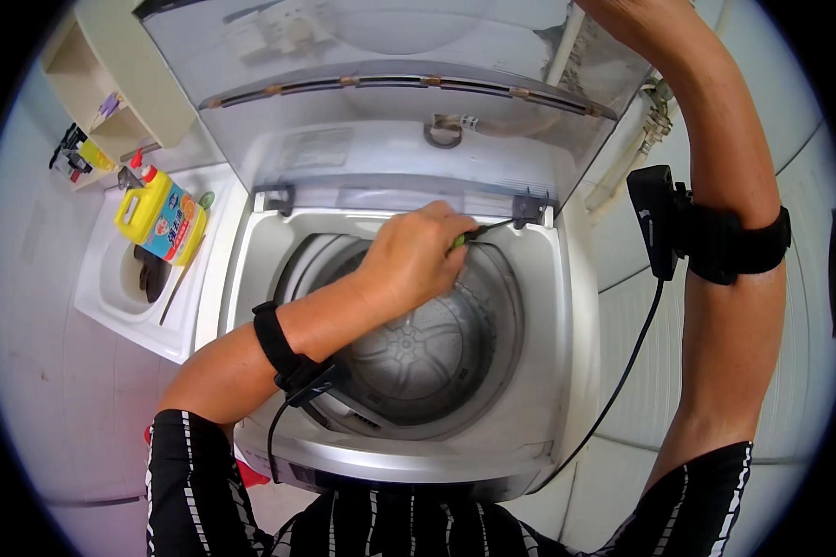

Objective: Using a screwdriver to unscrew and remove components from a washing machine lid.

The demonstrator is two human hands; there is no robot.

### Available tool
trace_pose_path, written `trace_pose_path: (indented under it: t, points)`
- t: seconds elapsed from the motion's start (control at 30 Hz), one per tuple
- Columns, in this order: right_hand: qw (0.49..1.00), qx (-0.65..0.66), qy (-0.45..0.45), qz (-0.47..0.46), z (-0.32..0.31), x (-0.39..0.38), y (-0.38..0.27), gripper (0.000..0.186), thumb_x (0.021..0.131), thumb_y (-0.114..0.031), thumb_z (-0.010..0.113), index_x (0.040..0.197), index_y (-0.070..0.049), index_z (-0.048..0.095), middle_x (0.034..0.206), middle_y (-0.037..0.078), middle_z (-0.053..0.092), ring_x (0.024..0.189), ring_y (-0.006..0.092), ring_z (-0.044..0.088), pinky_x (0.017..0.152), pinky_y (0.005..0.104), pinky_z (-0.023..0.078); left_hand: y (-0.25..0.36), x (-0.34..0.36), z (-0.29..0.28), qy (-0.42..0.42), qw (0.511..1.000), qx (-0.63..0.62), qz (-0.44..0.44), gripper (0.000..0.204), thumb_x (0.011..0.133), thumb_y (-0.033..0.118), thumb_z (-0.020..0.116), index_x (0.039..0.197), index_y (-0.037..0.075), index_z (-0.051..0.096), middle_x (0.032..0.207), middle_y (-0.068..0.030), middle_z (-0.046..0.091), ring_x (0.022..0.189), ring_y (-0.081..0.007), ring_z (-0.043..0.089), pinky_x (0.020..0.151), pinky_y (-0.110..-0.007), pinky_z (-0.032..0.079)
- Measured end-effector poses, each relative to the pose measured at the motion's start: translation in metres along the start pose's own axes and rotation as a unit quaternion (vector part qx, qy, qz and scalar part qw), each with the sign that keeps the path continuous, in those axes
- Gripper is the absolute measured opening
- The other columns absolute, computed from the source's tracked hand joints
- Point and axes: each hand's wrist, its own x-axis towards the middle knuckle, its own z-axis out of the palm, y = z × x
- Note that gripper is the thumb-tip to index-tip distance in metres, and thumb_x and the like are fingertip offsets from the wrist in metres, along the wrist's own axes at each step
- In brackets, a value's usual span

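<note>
L hand point(412, 258) has its fingers wrapped round a grn & blk screwdriver point(459, 242), over the far edge of the washer drum point(406, 344), R of its middle; the thin dark shaft runs to the R hinge point(529, 210) just beyond the drum's far R side, can't tell if the tip's touching. R hand point(633, 13) is up past the drum, far R, by the lid's upper part; its fingers are cut off by the view, so can't tell if they're gripping. See-thru lid point(362, 121) stands raised behind the drum, w/ a strip across its mid; L hinge point(277, 199) sits at the drum's far L. L forearm, w/ blk strap point(269, 336), crosses the drum's L side; R forearm, w/ blk strap & device point(655, 223), is well R of it. Pipe valve point(658, 116) far R of the drum. Well L of the drum: white sink point(95, 311) w/ yellow jug point(130, 221), red pump top, blue label; cabinet point(153, 65) farther back, beyond the sink.
</note>
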Motion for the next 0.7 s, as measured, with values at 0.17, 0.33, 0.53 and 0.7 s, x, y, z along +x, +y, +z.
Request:
trace_pose_path:
  t: [0.17, 0.33, 0.53, 0.7]
  points:
    - [0.999, 0.008, 0.032, -0.028, 0.007, 0.000, 0.006, 0.035, 0.105, -0.022, 0.048, 0.129, 0.000, 0.059, 0.116, 0.026, 0.069, 0.107, 0.0420, 0.066, 0.097, 0.0485, 0.051, 0.006, 0.013, -0.009, -0.012, 0.997, 0.050, 0.062, 0.023, 0.082, 0.005, 0.068, 0.103, 0.002, 0.075, 0.102, -0.0151, 0.071, 0.085, -0.0377, 0.069, 0.077, -0.045, 0.057]
    - [0.999, 0.007, 0.035, -0.037, 0.008, -0.002, 0.011, 0.035, 0.104, -0.022, 0.049, 0.130, -0.001, 0.059, 0.115, 0.026, 0.069, 0.107, 0.0428, 0.066, 0.097, 0.0493, 0.050, 0.011, 0.029, -0.011, -0.016, 0.994, 0.064, 0.085, 0.022, 0.081, 0.004, 0.067, 0.101, 0.002, 0.075, 0.099, -0.0150, 0.071, 0.086, -0.0376, 0.069, 0.077, -0.045, 0.057]
    - [0.998, 0.001, 0.045, -0.033, 0.010, -0.001, 0.011, 0.035, 0.104, -0.022, 0.050, 0.130, -0.001, 0.061, 0.117, 0.026, 0.069, 0.109, 0.0438, 0.066, 0.098, 0.0501, 0.050, 0.017, 0.039, -0.019, -0.035, 0.989, 0.079, 0.119, 0.022, 0.079, 0.004, 0.069, 0.100, 0.003, 0.075, 0.096, -0.0157, 0.073, 0.087, -0.0382, 0.070, 0.080, -0.045, 0.057]
    - [1.000, 0.010, 0.019, -0.018, 0.011, 0.000, 0.015, 0.039, 0.106, -0.023, 0.047, 0.136, -0.001, 0.060, 0.124, 0.026, 0.068, 0.116, 0.0428, 0.064, 0.104, 0.0485, 0.049, 0.020, 0.049, -0.027, -0.059, 0.992, 0.075, 0.081, 0.023, 0.079, 0.004, 0.070, 0.102, 0.004, 0.074, 0.096, -0.0166, 0.073, 0.090, -0.0385, 0.070, 0.082, -0.044, 0.057]
